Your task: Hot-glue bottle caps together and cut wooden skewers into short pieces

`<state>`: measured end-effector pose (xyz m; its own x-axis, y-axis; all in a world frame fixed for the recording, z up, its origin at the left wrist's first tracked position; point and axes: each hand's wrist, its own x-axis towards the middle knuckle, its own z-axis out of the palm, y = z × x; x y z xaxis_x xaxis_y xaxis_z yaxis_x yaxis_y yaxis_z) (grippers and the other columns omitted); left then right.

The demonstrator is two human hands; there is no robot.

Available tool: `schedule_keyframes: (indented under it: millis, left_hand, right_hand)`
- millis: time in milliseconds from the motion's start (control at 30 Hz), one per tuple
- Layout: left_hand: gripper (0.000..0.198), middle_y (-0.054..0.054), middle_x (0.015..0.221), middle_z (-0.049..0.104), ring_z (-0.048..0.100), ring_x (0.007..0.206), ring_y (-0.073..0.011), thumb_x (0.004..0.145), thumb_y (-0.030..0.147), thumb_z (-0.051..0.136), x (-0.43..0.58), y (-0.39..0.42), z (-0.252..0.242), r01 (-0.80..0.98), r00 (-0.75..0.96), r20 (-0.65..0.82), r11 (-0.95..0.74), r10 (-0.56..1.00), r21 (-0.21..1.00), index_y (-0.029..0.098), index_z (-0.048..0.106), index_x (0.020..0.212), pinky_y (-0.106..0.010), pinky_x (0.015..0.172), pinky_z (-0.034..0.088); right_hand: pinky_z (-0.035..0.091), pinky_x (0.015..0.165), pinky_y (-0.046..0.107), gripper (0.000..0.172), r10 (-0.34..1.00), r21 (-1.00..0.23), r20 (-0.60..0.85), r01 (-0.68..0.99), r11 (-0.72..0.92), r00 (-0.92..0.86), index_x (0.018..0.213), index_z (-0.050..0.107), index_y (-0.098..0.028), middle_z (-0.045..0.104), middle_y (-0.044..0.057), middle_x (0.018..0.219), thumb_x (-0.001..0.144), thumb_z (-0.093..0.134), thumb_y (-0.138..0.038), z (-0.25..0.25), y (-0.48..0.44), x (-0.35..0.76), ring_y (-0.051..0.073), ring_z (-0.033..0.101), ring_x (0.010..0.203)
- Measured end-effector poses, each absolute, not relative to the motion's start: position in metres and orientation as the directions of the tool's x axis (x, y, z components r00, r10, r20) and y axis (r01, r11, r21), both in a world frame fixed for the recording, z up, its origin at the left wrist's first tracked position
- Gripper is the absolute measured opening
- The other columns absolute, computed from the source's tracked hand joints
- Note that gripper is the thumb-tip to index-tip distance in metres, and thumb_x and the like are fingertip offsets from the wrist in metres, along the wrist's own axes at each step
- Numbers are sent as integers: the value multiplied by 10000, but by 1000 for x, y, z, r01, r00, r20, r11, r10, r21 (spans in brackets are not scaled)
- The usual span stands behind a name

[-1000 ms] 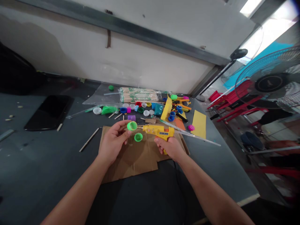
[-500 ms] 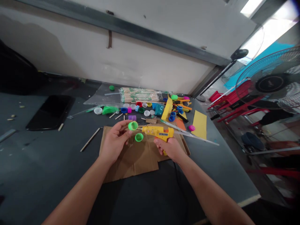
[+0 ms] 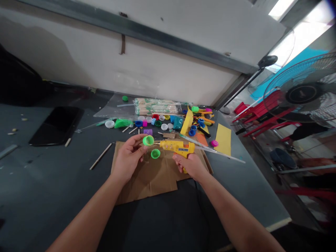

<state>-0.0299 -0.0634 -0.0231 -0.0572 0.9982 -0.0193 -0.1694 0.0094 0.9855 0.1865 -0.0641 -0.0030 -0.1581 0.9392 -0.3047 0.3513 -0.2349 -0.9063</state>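
Note:
Between its thumb and fingers my left hand (image 3: 130, 154) pinches a bright green plastic cap (image 3: 148, 140), its hollow side tipped toward me. My right hand (image 3: 191, 164) is wrapped round the handle of a yellow hot glue gun (image 3: 175, 147). The gun's metal nozzle points left and sits at the cap's right rim; I cannot tell whether it touches. A second green cap (image 3: 155, 153) is just below, over the brown cardboard (image 3: 147, 182), with its open side showing. The gun's dark cord runs down from the handle across the table.
Behind the hands lie loose bottle caps (image 3: 164, 126), a plastic-wrapped bundle of wooden sticks (image 3: 157, 106) and yellow paper (image 3: 224, 140). A single stick (image 3: 100, 156) and a black phone (image 3: 56, 125) are to the left. A fan (image 3: 301, 91) stands beyond the table's right edge.
Hardly anything differs. The green cap in my left hand has shifted very slightly left, and the glue gun's nozzle stays at its rim.

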Motion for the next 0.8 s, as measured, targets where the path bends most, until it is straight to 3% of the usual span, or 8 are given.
schedule_keyframes:
  millis: [433, 800]
  left_hand:
    - [372, 13, 774, 610, 443, 511, -71, 780, 258, 660, -29, -65, -24, -76, -35, -59, 56, 998, 996, 256, 610, 1148, -189, 445, 357]
    - [387, 0, 769, 617, 399, 474, -65, 764, 245, 652, -28, -66, -20, -47, -6, -111, 111, 994, 993, 237, 632, 1151, -195, 415, 307]
  right_hand:
    - [385, 439, 231, 357, 930, -902, -303, 377, -211, -206, 527, 513, -200, 465, -42, 401, 739, 623, -466, 1, -68, 182, 86, 455, 382]
    - [402, 472, 237, 400, 939, -901, -269, 401, -167, -214, 506, 505, -198, 466, -33, 408, 760, 606, -490, 2, -66, 183, 89, 463, 401]
